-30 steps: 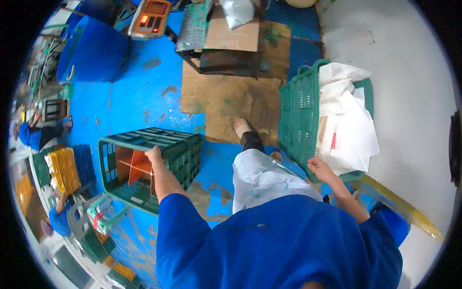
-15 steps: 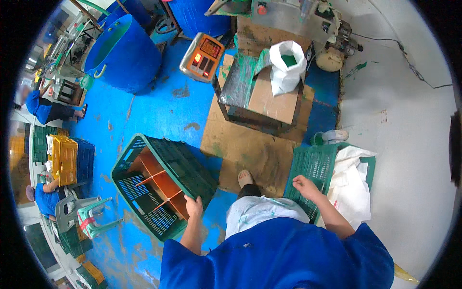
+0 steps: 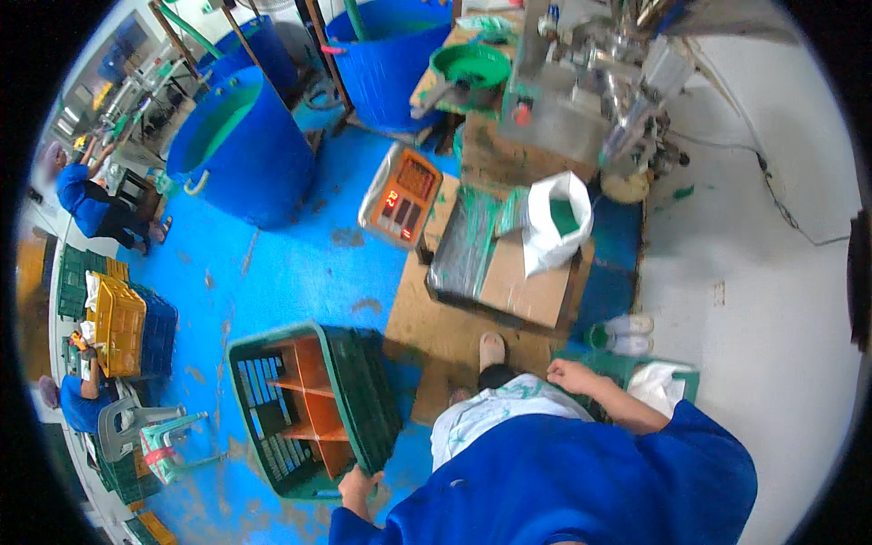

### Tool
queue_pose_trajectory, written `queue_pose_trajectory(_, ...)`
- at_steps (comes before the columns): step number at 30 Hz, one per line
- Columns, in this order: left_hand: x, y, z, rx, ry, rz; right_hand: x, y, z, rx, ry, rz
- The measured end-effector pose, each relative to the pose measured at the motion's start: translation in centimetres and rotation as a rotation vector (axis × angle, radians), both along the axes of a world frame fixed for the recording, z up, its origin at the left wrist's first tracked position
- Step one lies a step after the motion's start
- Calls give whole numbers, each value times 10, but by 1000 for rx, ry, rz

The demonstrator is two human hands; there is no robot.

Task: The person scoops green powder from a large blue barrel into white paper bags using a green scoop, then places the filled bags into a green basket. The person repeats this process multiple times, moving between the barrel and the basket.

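Observation:
My left hand (image 3: 360,488) is closed round the near rim corner of a green plastic crate (image 3: 368,386). The crate is tipped on the blue floor at my left, its open side turned left, and orange dividers (image 3: 318,409) split its inside. My right hand (image 3: 570,374), fingers curled and with nothing visible in them, hangs by a second green crate (image 3: 688,386) at my right. White sheets or bags (image 3: 656,386) lie in that crate, partly hidden by my arm. Ahead, an open white bag with green contents (image 3: 549,241) stands on the cardboard-topped platform of a scale (image 3: 404,197).
Brown cardboard (image 3: 413,336) lies under the scale. Blue tubs (image 3: 272,173) stand at the far left, and a metal machine (image 3: 568,109) at the far right. Clear jars (image 3: 629,334) sit by the white wall. Two people in blue work at the left near a yellow crate (image 3: 118,327) and stools (image 3: 168,440).
The left crate has turned in my left hand's grip, its open side now more to the left. My view has shifted forward, showing more of the tubs and machine. My right hand stays curled.

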State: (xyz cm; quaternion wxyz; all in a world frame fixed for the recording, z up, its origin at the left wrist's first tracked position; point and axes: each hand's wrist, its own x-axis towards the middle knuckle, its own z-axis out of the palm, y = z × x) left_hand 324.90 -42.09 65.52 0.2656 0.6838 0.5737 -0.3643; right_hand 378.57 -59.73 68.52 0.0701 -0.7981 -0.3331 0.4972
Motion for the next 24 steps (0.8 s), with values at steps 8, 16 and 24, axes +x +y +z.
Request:
queue_pose_trajectory(8,315,223,90,858,-939,-32,93,68,3,47,-111,22)
queue_pose_trajectory(16,647,368,179,635,-1430,-286,125,41,10,153,-160,-272)
queue_pose_trajectory(24,686,410,222,715,-1784,-579,96,-21,-13,11,-214,-616)
